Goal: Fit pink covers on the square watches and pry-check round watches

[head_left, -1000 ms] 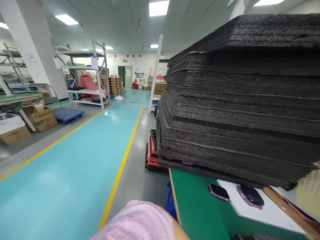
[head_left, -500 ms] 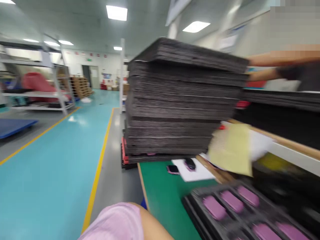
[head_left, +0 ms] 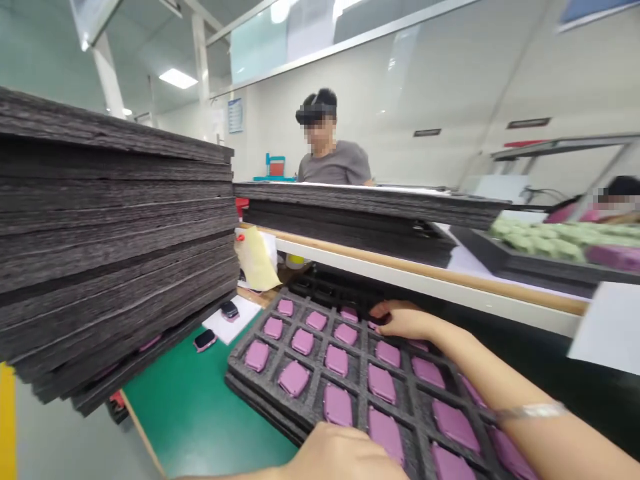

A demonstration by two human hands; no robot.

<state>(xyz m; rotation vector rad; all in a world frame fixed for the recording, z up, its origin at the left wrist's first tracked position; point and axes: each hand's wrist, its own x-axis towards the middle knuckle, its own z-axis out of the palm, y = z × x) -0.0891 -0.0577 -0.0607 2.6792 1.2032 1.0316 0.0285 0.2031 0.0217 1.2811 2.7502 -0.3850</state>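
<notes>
A black foam tray [head_left: 320, 363] with square compartments lies on the green bench top [head_left: 200, 413], holding several purple rounded-rectangular pieces [head_left: 336, 360]. Another dark tray layer shows beneath it. At the tray's near edge my left hand [head_left: 350, 453] is closed, knuckles up, apparently on the rim; its fingertips are out of sight. My right hand [head_left: 403, 319], with a bracelet on that wrist, reaches across to the far side. Its fingers and thumb close on the tray there, beside a partly covered purple piece.
A tall stack of black foam trays [head_left: 115, 220] stands at left. Near it lie a small black-faced device [head_left: 205, 340] and another one [head_left: 230, 311] on white paper. A raised shelf [head_left: 400, 280] carries more foam trays [head_left: 350, 200] and green pieces [head_left: 540, 237]. A co-worker [head_left: 335, 160] sits beyond.
My view has swung right from the aisle to the bench. Both my hands are now at the foam tray. The co-worker's arms no longer reach to the tall stack.
</notes>
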